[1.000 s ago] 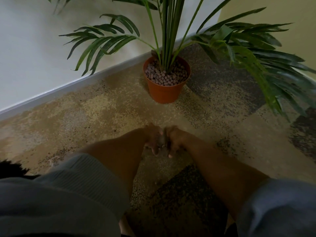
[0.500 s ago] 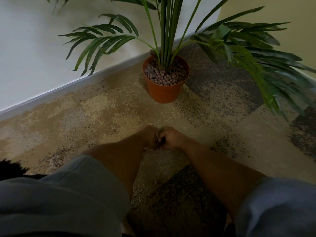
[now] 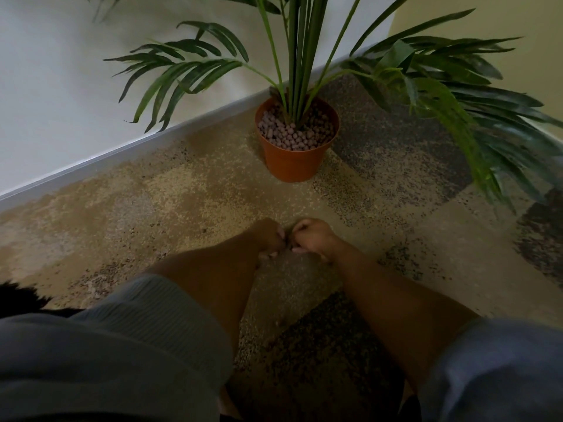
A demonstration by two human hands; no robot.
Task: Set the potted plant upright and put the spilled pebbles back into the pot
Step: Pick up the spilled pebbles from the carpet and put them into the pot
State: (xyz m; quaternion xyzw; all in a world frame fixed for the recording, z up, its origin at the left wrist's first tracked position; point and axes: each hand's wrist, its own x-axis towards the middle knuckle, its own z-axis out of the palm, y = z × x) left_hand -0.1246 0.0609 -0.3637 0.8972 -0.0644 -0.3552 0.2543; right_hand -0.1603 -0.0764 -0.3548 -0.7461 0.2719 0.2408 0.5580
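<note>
Orange pot [image 3: 292, 162] stands upright by the skirting, pebbles [image 3: 297, 134] filling it around the palm stems. Left hand [image 3: 268, 239] and right hand [image 3: 310, 239] meet over the carpet [image 3: 170, 196], fingers curled (contents indiscernible).

Orange pot [image 3: 292, 164], mauve pebbles [image 3: 294, 136], green fronds [image 3: 182, 74], speckled tan floor [image 3: 170, 196]

– Item one, position?
– Pot [image 3: 291, 161]: upright on the floor [image 3: 170, 202], near the corner where the two walls meet, close to the skirting board [image 3: 122, 156].
– Contents?
– Pebbles [image 3: 292, 137] inside, round the plant [image 3: 297, 56] stems; fronds spread left and right over the floor.
– And nearer the viewer?
– Left hand [image 3: 268, 239] and right hand [image 3: 312, 239], side by side, low over the floor, in front of the pot and apart from it.
</note>
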